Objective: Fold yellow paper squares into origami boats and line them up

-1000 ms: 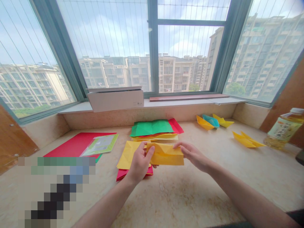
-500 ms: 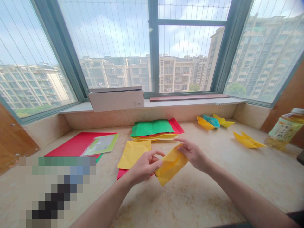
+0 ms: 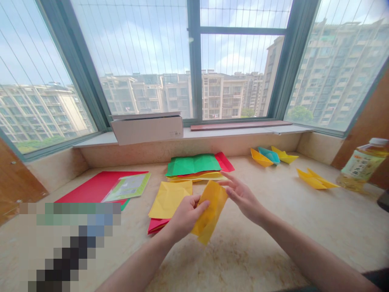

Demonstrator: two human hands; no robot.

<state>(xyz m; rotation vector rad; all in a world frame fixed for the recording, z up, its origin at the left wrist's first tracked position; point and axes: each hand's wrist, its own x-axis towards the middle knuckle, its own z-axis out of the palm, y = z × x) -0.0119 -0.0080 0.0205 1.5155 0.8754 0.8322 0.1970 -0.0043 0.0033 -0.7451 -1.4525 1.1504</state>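
Note:
My left hand (image 3: 189, 215) pinches a folded sheet of yellow paper (image 3: 212, 207), its thumb lying on the near face. The paper is held up above the countertop, tilted, with its lower corner pointing down. At its right edge is my right hand (image 3: 243, 196), fingers stretched out and apart; whether a fingertip touches the paper I cannot tell. Behind my left hand lies a stack of yellow sheets (image 3: 172, 198) over red paper (image 3: 156, 226). Farther back, a creased green sheet (image 3: 194, 164) rests on yellow and red ones.
Yellow and blue paper boats (image 3: 269, 156) stand at the back right, with another yellow folded boat (image 3: 316, 179) nearer. A drink bottle (image 3: 363, 164) is at the far right. Red sheets (image 3: 88, 187) and a clear packet (image 3: 129, 187) lie left. A white box (image 3: 147, 129) sits on the sill.
The yellow paper has turned more upright and shifted slightly left in my left hand. My right hand has let go of its upper corner and opened.

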